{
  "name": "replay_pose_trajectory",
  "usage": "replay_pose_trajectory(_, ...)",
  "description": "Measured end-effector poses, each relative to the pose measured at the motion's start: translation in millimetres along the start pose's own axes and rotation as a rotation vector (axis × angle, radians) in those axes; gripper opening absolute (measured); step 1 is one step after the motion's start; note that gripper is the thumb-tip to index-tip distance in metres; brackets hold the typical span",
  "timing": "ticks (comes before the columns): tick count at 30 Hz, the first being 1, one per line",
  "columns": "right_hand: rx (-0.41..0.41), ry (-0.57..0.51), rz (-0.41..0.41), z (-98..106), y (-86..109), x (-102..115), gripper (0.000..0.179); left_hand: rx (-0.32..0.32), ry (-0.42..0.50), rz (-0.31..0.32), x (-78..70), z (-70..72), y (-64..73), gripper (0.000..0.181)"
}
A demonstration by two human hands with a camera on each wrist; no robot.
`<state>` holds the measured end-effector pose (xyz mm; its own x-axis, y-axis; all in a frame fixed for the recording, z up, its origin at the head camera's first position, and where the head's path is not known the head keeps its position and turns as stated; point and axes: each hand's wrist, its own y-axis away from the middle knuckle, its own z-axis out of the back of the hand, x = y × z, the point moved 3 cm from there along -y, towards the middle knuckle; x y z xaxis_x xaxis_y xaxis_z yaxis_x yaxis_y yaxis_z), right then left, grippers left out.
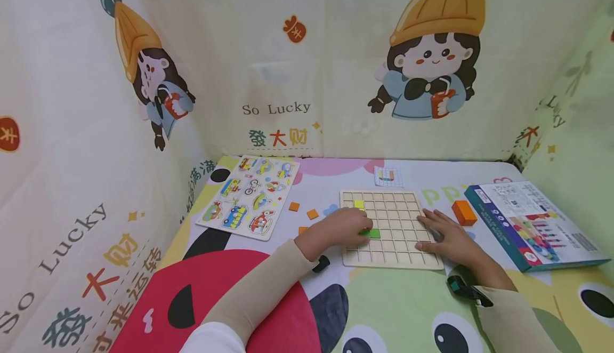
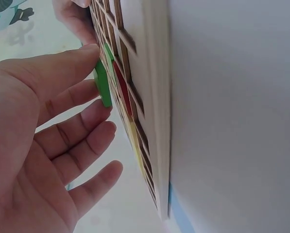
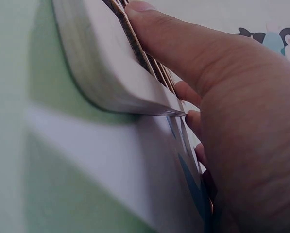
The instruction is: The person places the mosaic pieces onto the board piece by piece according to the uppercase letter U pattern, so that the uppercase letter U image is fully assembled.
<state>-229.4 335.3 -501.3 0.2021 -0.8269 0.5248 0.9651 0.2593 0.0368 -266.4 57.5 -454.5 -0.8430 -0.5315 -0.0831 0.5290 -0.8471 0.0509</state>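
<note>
A pale wooden grid board (image 1: 398, 219) lies on the table with a yellow tile (image 1: 358, 203) in one of its cells. My left hand (image 1: 342, 227) is over the board's left part. In the left wrist view its thumb and index finger pinch a green tile (image 2: 102, 86), while the other fingers are spread. Beyond it on the board show another green tile (image 2: 109, 51) and a red tile (image 2: 122, 87); the left hand covers the red one in the head view. My right hand (image 1: 451, 241) rests along the board's right edge, its thumb touching the grid.
Loose orange tiles (image 1: 313, 214) lie left of the board, near a vehicle picture board (image 1: 249, 198). A small pattern card (image 1: 388, 177) is behind the grid. To the right are an orange block (image 1: 463, 213) and a flat box (image 1: 537, 225).
</note>
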Motion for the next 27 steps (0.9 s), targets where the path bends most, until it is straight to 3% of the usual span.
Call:
replay_pose_trajectory(8,-0.003,-0.004,-0.008,-0.3,0.7,-0.6,0.092,0.012,0.005,0.021,-4.4,-1.9,-17.7,0.027)
replay_pose_trajectory(19,-0.003,0.009,-0.018,-1.5,-0.7,0.2,0.093,0.012,-0.026,-0.014,-9.2,-4.0,-35.9,0.019)
replay_pose_trajectory(27,0.004,0.008,0.011,-0.5,-0.4,1.1,0.091,0.043,0.009,0.015,-13.0,-4.3,-45.3,0.018)
